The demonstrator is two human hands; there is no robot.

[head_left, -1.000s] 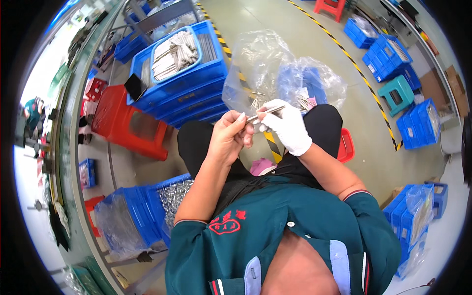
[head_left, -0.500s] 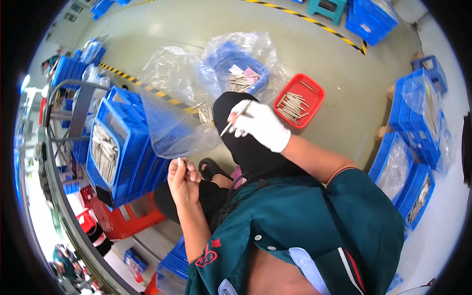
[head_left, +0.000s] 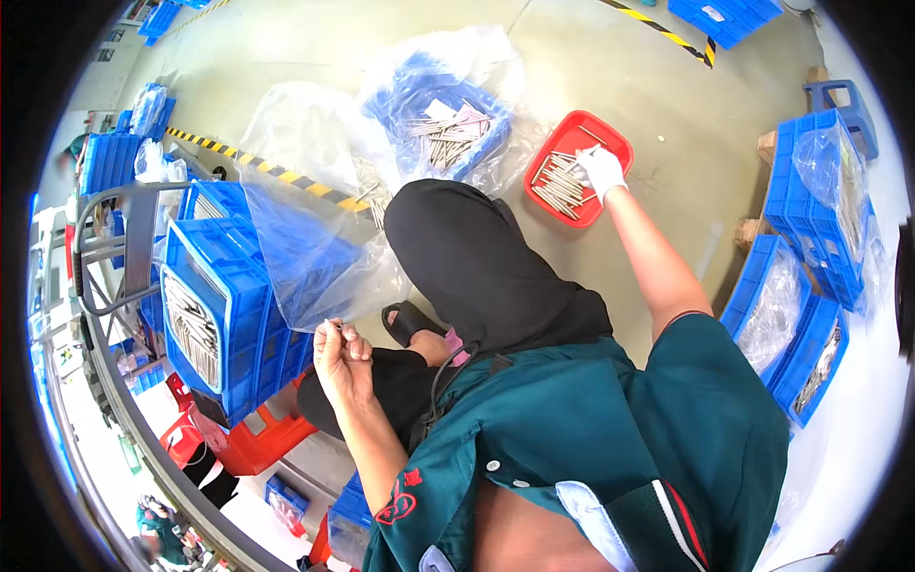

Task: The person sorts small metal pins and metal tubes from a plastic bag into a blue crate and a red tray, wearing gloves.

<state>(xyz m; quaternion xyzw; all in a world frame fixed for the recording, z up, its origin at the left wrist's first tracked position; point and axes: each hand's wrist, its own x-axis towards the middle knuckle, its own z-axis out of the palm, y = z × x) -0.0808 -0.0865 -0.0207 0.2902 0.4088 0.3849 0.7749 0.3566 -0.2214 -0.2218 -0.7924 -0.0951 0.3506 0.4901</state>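
Note:
My right hand [head_left: 602, 170], in a white glove, reaches down into a red tray [head_left: 607, 133] on the floor, its fingers closed on a thin metal rod [head_left: 583, 155] among several like rods lying there. My bare left hand [head_left: 341, 357] rests by my left knee with the fingers curled; a small metal piece [head_left: 331, 325] pokes out of the fingertips. Between the hands is my crossed leg in black trousers [head_left: 477, 257]. A clear plastic bag [head_left: 305, 229] lies just beyond the left hand.
A blue crate [head_left: 419, 91] lined with plastic holds more rods beyond my knee. Stacked blue crates [head_left: 214, 305] with metal parts stand at my left on a cart. More blue crates [head_left: 810, 200] stand at the right, a red stool [head_left: 253, 443] below left.
My right hand went from in front of my knee down into the red tray with the rod. The view swung right. The left hand stayed by my knee.

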